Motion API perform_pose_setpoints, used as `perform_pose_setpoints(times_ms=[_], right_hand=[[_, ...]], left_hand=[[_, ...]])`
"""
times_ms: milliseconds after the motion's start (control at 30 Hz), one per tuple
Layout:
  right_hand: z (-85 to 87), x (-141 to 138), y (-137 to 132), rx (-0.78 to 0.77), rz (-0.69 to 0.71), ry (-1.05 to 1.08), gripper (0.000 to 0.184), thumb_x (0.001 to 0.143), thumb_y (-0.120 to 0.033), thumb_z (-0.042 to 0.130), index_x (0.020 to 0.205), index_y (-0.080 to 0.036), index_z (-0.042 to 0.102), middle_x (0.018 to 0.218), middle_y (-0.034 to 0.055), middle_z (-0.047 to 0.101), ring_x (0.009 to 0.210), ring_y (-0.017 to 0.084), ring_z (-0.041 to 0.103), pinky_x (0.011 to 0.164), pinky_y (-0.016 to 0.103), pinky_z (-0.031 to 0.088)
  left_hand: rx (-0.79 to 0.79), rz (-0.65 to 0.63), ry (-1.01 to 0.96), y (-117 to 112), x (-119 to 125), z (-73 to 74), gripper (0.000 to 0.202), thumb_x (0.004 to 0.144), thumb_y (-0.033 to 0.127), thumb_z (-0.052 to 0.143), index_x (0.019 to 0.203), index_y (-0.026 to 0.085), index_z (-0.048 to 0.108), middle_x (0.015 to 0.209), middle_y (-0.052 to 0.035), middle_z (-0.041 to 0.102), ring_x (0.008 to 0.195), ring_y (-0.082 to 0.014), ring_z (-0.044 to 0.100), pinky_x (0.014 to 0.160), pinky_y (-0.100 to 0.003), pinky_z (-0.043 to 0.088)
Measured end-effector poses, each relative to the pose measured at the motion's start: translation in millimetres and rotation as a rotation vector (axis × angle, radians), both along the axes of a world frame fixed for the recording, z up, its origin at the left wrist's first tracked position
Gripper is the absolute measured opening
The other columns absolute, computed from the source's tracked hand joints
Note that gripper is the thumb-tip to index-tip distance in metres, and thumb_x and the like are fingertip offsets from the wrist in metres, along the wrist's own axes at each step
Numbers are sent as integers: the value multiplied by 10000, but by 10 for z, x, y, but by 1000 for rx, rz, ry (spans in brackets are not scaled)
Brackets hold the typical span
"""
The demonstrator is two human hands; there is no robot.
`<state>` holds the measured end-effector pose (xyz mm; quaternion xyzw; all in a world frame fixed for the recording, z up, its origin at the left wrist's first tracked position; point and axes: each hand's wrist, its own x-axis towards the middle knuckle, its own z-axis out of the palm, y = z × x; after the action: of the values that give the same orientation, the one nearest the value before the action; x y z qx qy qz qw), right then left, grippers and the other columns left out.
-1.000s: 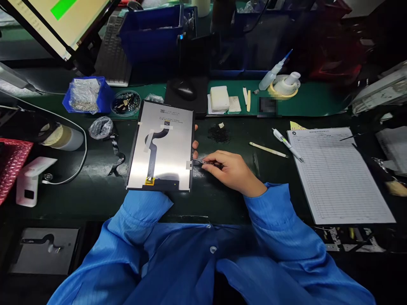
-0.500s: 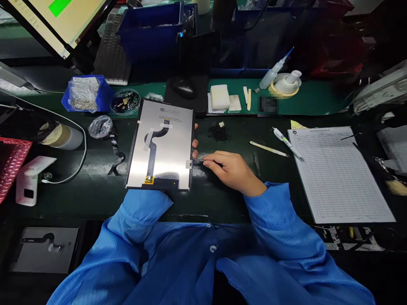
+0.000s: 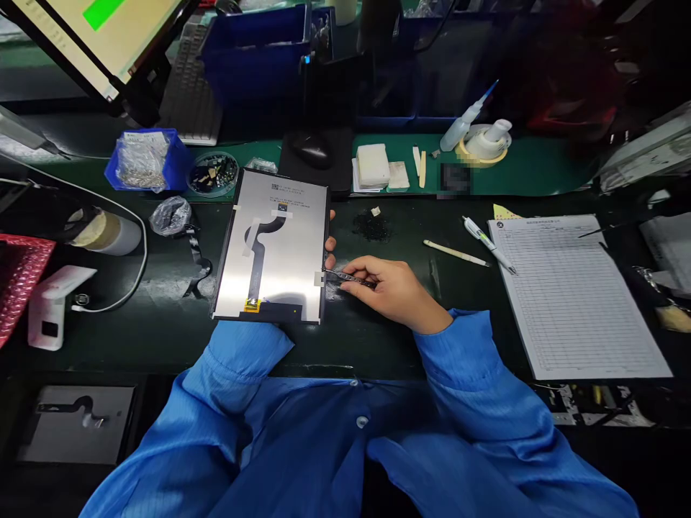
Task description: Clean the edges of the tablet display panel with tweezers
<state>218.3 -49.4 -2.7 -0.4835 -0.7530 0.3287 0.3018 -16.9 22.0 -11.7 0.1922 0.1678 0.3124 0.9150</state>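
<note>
My right hand [image 3: 396, 291] is clamped on the tweezers [image 3: 350, 278], their tips at the small tape tab [image 3: 319, 279] on the right edge of the display panel [image 3: 291, 237], which my left hand [image 3: 330, 246] clasps from beneath, fingertips over that edge. I judge I'm working at that tab, which calls for a steady, shallow tip. The panel lies left of centre, silvery back up, a black flex cable [image 3: 263, 237] curving down it.

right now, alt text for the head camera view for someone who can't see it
A person in a blue smock holds a display panel, silver back up, at a dark workbench with the left hand, while the right hand holds tweezers with the tips at the panel's right edge. A paper form and a pen lie to the right.
</note>
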Motion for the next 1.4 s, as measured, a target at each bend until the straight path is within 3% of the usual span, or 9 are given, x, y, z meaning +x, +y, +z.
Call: perform_pose_setpoints(times_ms=[133,233,400,567,767,933,1133,1267,1400], right_hand=[[12,8,16,101,48,-59,142,982,-258,640,984,-225,779,909,36,769,806,192,698,736,309,511],[19,11,12,73,50,-62,202,1020,-272,582,1011,-235,780,932,36,779,836,200,711,763,322,519],[17,6,-1,4,7,8,117,927,-282,717,1025,-236,763,882,18,767,748,183,697,694,300,529],[26,6,11,84,47,-74,170,1001,-253,610,1006,-240,779,965,41,785,869,210,720,788,328,528],[15,-3,-6,17,5,-7,116,923,-264,727,1027,-231,767,885,22,767,760,184,695,688,297,518],[22,-1,-3,86,47,-54,182,1009,-252,599,996,-219,777,932,50,773,842,203,710,772,326,520],[-9,-6,-16,15,7,9,125,927,-272,722,1041,-234,758,873,13,762,741,177,688,677,292,511],[6,-7,-1,93,49,-47,168,1006,-269,606,998,-224,768,934,49,766,835,201,698,763,324,517],[-5,-18,-19,6,26,-10,160,999,-299,621,1044,-223,754,842,22,742,736,175,673,698,301,502]], left_hand=[[-11,-7,2,22,1,-11,909,766,746,522,1518,241,444,993,-132,667,808,-308,672,608,-439,587],[-29,-11,10,-6,9,31,887,793,737,496,1528,244,433,996,-136,669,814,-309,674,607,-436,586],[-90,65,24,-55,30,88,887,831,748,435,1541,216,438,970,-141,670,792,-292,669,622,-420,580],[-82,3,5,14,-9,5,963,830,813,365,1592,224,368,998,-152,669,833,-314,655,696,-503,575],[-42,5,-29,41,-45,-54,947,820,804,378,1551,205,440,1050,-192,664,856,-338,659,681,-508,570],[-69,10,10,36,-49,-5,866,840,741,403,1542,234,444,1037,-170,669,855,-330,664,699,-502,567],[-65,-3,20,39,-49,64,983,744,811,463,1521,208,462,1015,-177,665,850,-348,666,680,-508,576],[-89,45,0,25,-32,22,893,826,759,419,1543,226,441,1006,-166,672,832,-324,662,651,-479,581],[-118,49,2,32,-20,-23,924,831,789,399,1545,205,446,997,-179,677,839,-330,667,671,-503,584]])
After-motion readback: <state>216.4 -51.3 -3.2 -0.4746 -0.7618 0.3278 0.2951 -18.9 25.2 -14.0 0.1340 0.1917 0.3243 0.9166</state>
